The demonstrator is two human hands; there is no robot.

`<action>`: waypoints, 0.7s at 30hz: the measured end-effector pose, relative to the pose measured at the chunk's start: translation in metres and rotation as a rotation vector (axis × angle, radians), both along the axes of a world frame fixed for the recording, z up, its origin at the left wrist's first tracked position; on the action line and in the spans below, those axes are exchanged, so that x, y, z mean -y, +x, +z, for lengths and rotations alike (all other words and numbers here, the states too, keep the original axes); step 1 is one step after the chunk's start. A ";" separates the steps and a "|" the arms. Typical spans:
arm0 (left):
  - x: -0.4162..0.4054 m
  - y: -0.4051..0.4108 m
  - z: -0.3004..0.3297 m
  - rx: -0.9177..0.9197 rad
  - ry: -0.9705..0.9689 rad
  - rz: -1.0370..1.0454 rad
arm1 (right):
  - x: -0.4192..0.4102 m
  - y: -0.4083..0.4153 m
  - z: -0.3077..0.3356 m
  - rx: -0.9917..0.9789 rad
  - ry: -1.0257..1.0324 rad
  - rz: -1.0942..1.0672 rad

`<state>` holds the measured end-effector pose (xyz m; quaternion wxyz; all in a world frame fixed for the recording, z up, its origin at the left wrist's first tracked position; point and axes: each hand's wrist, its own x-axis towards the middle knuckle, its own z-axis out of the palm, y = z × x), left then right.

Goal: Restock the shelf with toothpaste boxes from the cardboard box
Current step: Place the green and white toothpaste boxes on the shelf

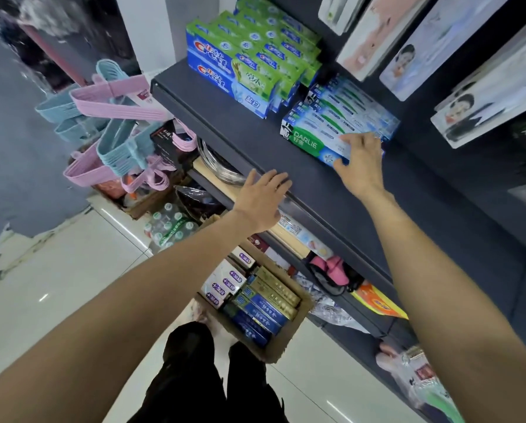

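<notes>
**Seating a Darlie box on the shelf**

Nearest: cardboard box [281, 337] on the floor by the feet, toothpaste boxes [257, 303] remaining inside. Left hand [263, 198] lies flat, fingers straight, on the front lip of the shelf [225, 129]; holds nothing. Beyond it, right hand [360, 161] reaches out and grips the near end of the front Darlie box [312, 143], thumb under, fingers over the top. Crest boxes [225, 65] stacked farther back.

Judgement: placement step. Next: square box against its row, release, go down for another.

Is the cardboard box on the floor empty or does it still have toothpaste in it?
Not empty. The open cardboard box still holds rows of toothpaste boxes, blue, gold and white ones.
</notes>
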<state>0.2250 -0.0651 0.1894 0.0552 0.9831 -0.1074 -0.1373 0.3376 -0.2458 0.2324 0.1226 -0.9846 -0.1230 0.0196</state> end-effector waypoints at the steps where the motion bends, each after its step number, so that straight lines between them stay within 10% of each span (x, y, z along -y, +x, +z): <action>1: -0.002 0.000 -0.001 0.004 0.011 -0.006 | 0.000 0.000 -0.005 0.030 -0.081 -0.015; 9: -0.009 -0.007 -0.001 0.110 -0.371 0.092 | -0.006 -0.099 -0.019 0.126 0.090 -0.092; 15: -0.041 -0.087 -0.021 0.453 -0.652 0.187 | 0.007 -0.221 -0.020 -0.207 0.108 0.057; 21: -0.057 -0.176 -0.077 0.122 -0.550 0.225 | 0.047 -0.288 -0.086 -0.585 -0.013 0.072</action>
